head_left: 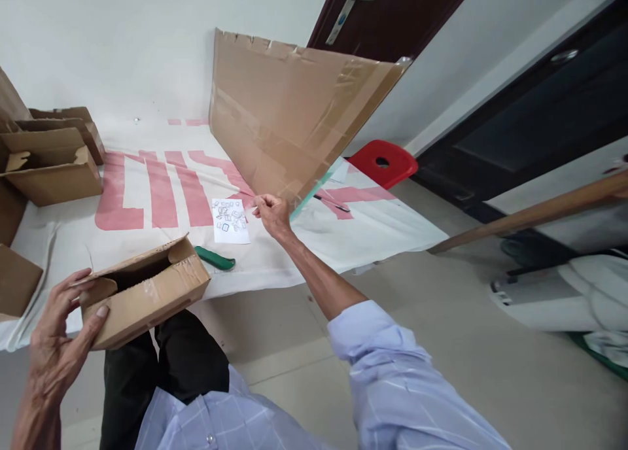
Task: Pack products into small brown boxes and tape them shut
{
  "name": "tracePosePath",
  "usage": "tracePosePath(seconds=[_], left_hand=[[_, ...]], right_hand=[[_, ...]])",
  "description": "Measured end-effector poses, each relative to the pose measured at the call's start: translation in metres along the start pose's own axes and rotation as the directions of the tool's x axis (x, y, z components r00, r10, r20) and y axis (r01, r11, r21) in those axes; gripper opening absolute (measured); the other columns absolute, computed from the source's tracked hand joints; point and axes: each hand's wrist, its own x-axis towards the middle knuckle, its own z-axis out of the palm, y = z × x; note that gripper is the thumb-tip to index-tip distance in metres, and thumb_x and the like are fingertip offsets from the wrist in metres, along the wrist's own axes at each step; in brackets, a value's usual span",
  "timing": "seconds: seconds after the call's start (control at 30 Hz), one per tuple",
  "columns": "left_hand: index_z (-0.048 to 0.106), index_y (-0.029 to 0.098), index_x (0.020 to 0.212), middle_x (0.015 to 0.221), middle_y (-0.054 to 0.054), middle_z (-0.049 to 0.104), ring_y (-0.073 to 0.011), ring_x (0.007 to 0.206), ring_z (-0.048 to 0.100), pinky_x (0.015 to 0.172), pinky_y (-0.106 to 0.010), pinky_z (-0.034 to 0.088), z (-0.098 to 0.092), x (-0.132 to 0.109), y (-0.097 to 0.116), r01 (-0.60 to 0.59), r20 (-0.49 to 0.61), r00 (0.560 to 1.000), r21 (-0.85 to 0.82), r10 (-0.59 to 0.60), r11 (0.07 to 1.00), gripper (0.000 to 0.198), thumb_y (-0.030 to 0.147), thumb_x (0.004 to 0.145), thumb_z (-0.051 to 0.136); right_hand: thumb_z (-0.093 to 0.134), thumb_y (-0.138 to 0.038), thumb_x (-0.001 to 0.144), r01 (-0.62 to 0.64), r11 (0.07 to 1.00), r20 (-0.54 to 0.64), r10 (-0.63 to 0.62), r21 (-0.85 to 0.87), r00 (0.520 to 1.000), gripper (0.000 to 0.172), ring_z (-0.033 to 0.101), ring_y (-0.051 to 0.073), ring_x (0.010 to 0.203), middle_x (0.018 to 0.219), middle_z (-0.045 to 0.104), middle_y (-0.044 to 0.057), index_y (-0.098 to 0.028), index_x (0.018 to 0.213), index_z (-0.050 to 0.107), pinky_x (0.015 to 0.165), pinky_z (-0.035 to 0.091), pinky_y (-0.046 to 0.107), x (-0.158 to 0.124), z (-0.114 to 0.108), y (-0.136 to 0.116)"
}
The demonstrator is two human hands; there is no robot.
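Note:
My left hand grips the near end of a small brown cardboard box, thumb on its side and fingers at the far edge. The box is tilted over my lap at the table's front edge, with its top partly open and the inside dark. My right hand is reached out over the table with fingers pinched together; anything between them is too small to make out. Just left of those fingertips lies a white paper sheet with small printed drawings. A green-handled tool rests between the box and the sheet.
A large cardboard panel stands slanted beyond my right hand. Several open boxes sit at the left on the cloth-covered table. A red stool and a wooden pole are to the right.

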Motion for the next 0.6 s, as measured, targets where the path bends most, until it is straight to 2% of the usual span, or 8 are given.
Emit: tracePosePath(seconds=[0.1, 0.17, 0.27, 0.47, 0.6], left_hand=[[0.071, 0.028, 0.13, 0.15, -0.011, 0.064, -0.0351, 0.143, 0.062, 0.11, -0.048, 0.06, 0.001, -0.002, -0.01, 0.07, 0.005, 0.998, -0.095, -0.07, 0.993, 0.051, 0.051, 0.086, 0.081], [0.071, 0.029, 0.133, 0.152, -0.01, 0.062, -0.0381, 0.145, 0.059, 0.116, -0.054, 0.056, 0.003, -0.003, -0.014, 0.112, -0.01, 0.994, -0.083, -0.113, 0.99, 0.057, 0.054, 0.083, 0.082], [0.073, 0.031, 0.13, 0.15, -0.009, 0.062, -0.0411, 0.144, 0.059, 0.117, -0.06, 0.055, 0.004, -0.001, -0.012, 0.147, -0.02, 0.989, -0.081, -0.149, 0.986, 0.059, 0.057, 0.079, 0.083], [0.075, 0.036, 0.12, 0.142, -0.005, 0.066, -0.042, 0.141, 0.062, 0.108, -0.062, 0.063, 0.005, 0.002, 0.001, 0.162, -0.041, 0.986, -0.042, -0.164, 0.986, 0.044, 0.055, 0.08, 0.076], [0.075, 0.032, 0.122, 0.141, -0.008, 0.066, -0.0396, 0.138, 0.063, 0.111, -0.058, 0.062, 0.004, 0.001, -0.002, 0.15, -0.045, 0.987, -0.045, -0.152, 0.988, 0.054, 0.058, 0.075, 0.081]], right_hand=[[0.048, -0.042, 0.097, 0.051, 0.981, -0.066, -0.064, -0.186, 0.996, 0.035, 0.062, 0.018, 0.065, 0.067, 0.067, 0.002, -0.021, 0.075, 0.066, 0.069, 0.05, 0.031, 0.019, -0.026, 0.016], [0.048, -0.036, 0.098, 0.089, 0.935, -0.079, -0.123, -0.343, 0.989, 0.032, 0.062, 0.019, 0.072, 0.073, 0.069, 0.005, -0.021, 0.076, 0.065, 0.075, 0.047, 0.032, 0.031, -0.045, 0.027], [0.049, -0.03, 0.1, 0.133, 0.845, -0.038, -0.179, -0.518, 0.983, 0.03, 0.061, 0.021, 0.081, 0.084, 0.072, 0.009, -0.02, 0.078, 0.066, 0.076, 0.042, 0.032, 0.04, -0.063, 0.044], [0.049, -0.025, 0.103, 0.196, 0.696, 0.101, -0.175, -0.691, 0.979, 0.03, 0.057, 0.022, 0.083, 0.09, 0.072, 0.013, -0.017, 0.088, 0.073, 0.069, 0.031, 0.032, 0.031, -0.066, 0.077], [0.05, -0.023, 0.105, 0.24, 0.629, 0.178, -0.161, -0.74, 0.971, 0.031, 0.056, 0.023, 0.084, 0.089, 0.07, 0.014, -0.015, 0.09, 0.076, 0.068, 0.028, 0.033, 0.017, -0.06, 0.092]])
